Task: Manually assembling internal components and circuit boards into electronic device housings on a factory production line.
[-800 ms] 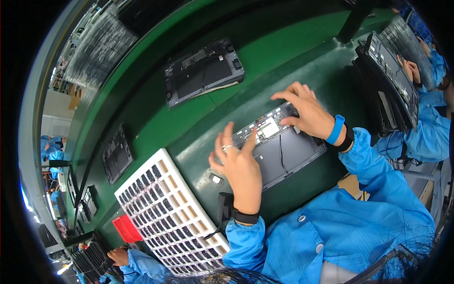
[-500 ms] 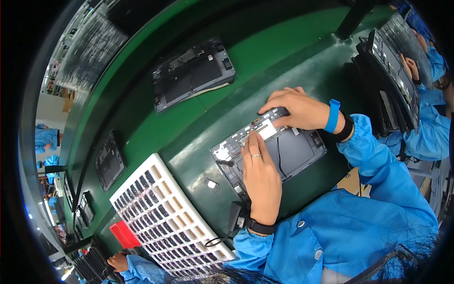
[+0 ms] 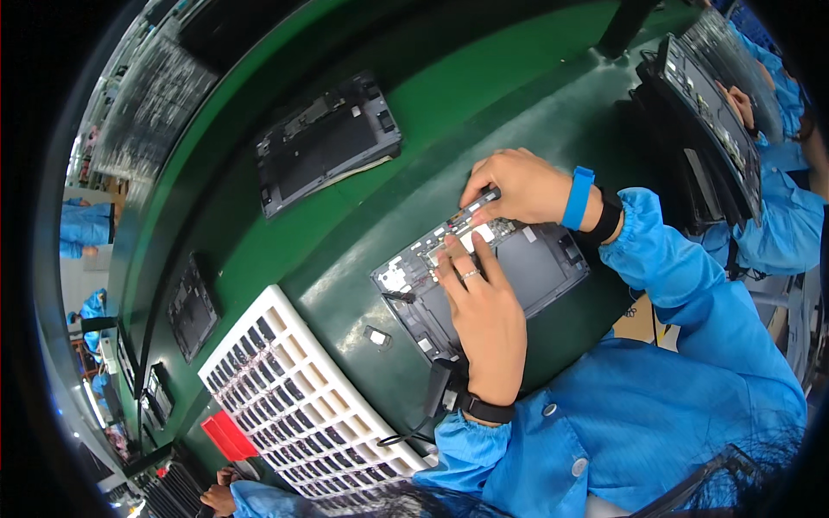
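Observation:
A dark laptop base lies in front of me, its inside facing up, with a circuit board and silvery-white patches along the far side. Over the middle of that board is my left hand, its fingers stretched out and slightly spread, the tips touching the board area. My right hand curls over the far edge of the base, thumb on the inner side and fingers bent around the rim; its fingertips are partly hidden. A black wristband with a small box and cable is on my left wrist. My right wrist carries a blue band and a black one.
A white compartment tray full of small dark parts stands at the left, beside a red piece. A small part lies between tray and base. Other laptop bases rest farther off. Dark units stand stacked at right. Co-workers sit nearby.
My right hand has shifted a little along the far edge and its fingers have curled in more. My left hand's fingers have spread on the board. The whole view has shifted slightly.

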Demonstrator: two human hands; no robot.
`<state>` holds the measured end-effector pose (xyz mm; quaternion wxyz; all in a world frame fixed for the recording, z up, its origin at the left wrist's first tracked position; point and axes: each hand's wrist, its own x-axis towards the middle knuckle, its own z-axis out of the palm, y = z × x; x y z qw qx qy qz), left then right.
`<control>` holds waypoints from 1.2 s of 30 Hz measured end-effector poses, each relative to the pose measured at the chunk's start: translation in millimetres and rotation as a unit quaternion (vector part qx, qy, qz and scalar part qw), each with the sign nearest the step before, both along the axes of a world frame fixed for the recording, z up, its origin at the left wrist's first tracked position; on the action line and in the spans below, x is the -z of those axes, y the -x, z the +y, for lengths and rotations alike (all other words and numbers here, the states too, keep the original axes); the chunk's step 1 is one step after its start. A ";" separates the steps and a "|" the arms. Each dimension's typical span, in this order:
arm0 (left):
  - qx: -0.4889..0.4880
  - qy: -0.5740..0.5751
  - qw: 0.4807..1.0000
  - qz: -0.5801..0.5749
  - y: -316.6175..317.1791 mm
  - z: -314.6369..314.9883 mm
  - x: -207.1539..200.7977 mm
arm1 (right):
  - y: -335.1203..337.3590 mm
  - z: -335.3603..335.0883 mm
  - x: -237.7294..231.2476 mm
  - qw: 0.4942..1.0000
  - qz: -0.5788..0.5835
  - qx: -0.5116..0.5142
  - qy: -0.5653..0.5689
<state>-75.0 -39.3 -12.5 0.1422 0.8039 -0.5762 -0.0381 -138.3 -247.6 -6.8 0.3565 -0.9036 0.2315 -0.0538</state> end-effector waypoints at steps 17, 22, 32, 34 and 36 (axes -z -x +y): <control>-0.013 -0.036 0.999 0.030 -3.2 -3.3 -5.1 | 7.2 -20.0 11.9 0.983 0.001 -0.023 -0.180; -0.029 -0.068 0.997 -0.011 -0.7 -12.6 1.1 | 10.8 -13.2 6.9 0.987 -0.065 0.054 -0.139; -0.019 -0.051 0.999 -0.001 -6.5 -10.9 10.1 | 69.7 11.5 9.0 0.990 -0.049 -0.048 0.122; -0.027 -0.060 0.997 0.035 -10.3 -10.9 -0.9 | 62.4 11.2 13.5 0.993 -0.061 -0.030 0.097; -0.032 -0.066 0.995 0.074 -11.9 -9.7 -1.4 | 58.5 13.2 15.9 0.995 -0.070 -0.010 0.075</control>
